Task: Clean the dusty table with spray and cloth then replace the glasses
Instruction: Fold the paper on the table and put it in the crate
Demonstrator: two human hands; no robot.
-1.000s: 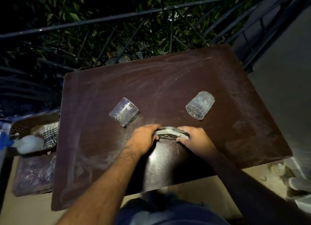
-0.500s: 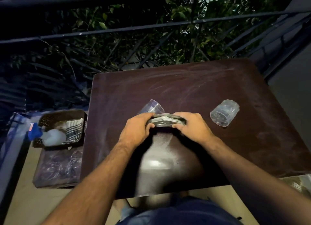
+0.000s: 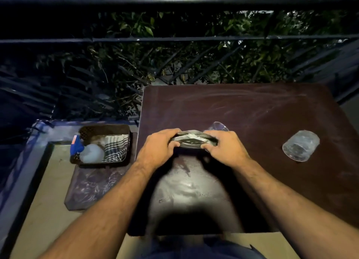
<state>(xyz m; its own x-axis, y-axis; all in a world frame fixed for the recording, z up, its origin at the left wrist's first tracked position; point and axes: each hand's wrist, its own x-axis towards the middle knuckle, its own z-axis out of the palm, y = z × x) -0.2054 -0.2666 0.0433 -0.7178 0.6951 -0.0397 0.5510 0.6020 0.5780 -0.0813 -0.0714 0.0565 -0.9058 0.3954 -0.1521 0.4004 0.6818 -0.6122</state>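
Wiping step in hand: both hands press a bunched cloth [image 3: 194, 141] onto the table [image 3: 252, 107]. Left hand [image 3: 158, 149] clamps the cloth's left end, fingers curled over the top, thumb tucked under the near edge. Right hand [image 3: 226, 148] does the same on the right end. Both grips are closed on the cloth, none released.

Nearer the person than the fingers, a glossy streak runs back to the table's near edge; it reads as the strip already cleaned. Beyond the fingertips and out to the right of the right hand the top is dull, with pale dust swirls.

One glass [image 3: 218, 126] sits just beyond the right-hand fingers, mostly hidden behind the cloth and knuckles; probably touching the cloth, but the view is too dark to be sure. Second glass [image 3: 301, 145] lies on its side well to the right of the right hand, apart from everything.

Spray bottle [image 3: 86, 151] lies in a dark tray [image 3: 104, 127] off the table, left of the left hand, beside a striped rag [image 3: 116, 145].

Judgement: cleaning is early, one lane done, most of the top untouched. Next push forward runs straight into the near glass, so it needs lifting off or the stroke needs to go round it. Both glasses likely have to come off before the far half gets wiped. Replacing them upright comes last.
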